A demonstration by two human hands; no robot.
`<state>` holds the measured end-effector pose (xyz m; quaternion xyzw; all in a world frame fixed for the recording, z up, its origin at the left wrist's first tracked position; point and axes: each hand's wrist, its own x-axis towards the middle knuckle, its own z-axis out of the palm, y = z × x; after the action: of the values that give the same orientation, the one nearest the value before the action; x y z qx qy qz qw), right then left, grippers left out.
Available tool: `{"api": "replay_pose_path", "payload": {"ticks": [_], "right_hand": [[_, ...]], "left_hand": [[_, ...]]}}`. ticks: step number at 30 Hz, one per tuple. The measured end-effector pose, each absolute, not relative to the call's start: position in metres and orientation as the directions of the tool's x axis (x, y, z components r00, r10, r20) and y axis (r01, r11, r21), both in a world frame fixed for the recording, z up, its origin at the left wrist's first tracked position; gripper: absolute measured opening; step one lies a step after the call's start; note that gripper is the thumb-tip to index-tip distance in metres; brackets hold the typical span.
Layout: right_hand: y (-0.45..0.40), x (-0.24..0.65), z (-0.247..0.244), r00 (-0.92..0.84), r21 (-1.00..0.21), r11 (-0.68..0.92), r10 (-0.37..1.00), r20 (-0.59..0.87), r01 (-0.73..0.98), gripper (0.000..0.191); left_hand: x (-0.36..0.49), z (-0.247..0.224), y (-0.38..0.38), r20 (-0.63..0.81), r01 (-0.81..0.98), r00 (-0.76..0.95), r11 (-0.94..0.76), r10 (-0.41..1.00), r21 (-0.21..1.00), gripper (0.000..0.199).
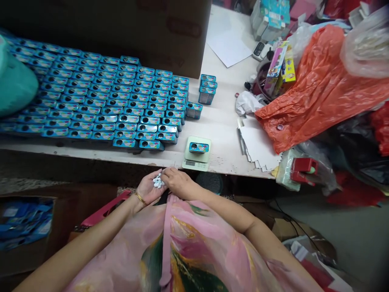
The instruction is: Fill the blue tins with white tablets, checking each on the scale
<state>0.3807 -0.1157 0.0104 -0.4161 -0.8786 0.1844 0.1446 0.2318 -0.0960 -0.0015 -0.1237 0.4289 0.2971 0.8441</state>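
My left hand (148,188) is cupped palm up in front of the table edge, holding a small pile of white pieces (158,181). Over the pile, my right hand (178,181) has its fingers bent down against it; whether a piece is between its fingertips is hidden. Just beyond my hands, a pale green scale (197,163) stands at the table's front edge. A blue tin (199,147) with a dark round opening in its top rests on the scale.
Many blue tins (121,95) stand in rows at the left, before a large brown box (121,32). A teal container (15,81) is far left. White cards (259,144) and an orange plastic bag (316,89) lie at the right.
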Motion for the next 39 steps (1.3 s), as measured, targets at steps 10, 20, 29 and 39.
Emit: {"api": "replay_pose_path", "payload": {"ticks": [10, 20, 29, 39], "right_hand": [[-0.089, 0.431, 0.008, -0.163, -0.798, 0.260, 0.966, 0.203, 0.544, 0.020], [-0.058, 0.474, -0.008, -0.073, -0.692, 0.155, 0.986, 0.147, 0.705, 0.021], [-0.106, 0.421, 0.018, -0.372, -0.662, 0.396, 0.910, 0.186, 0.637, 0.023], [-0.112, 0.366, 0.020, -0.713, -0.440, 0.632, 0.700, -0.028, 0.638, 0.016]], "left_hand": [[0.261, 0.004, -0.068, -0.775, -0.600, 0.435, 0.790, 0.458, 0.130, 0.023], [0.268, 0.012, -0.051, -0.744, -0.596, 0.475, 0.794, 0.470, 0.121, 0.028], [0.236, 0.001, -0.089, -0.785, -0.609, 0.430, 0.785, 0.447, 0.113, 0.025], [0.214, -0.005, -0.108, -0.799, -0.582, 0.438, 0.807, 0.411, 0.096, 0.028]]}}
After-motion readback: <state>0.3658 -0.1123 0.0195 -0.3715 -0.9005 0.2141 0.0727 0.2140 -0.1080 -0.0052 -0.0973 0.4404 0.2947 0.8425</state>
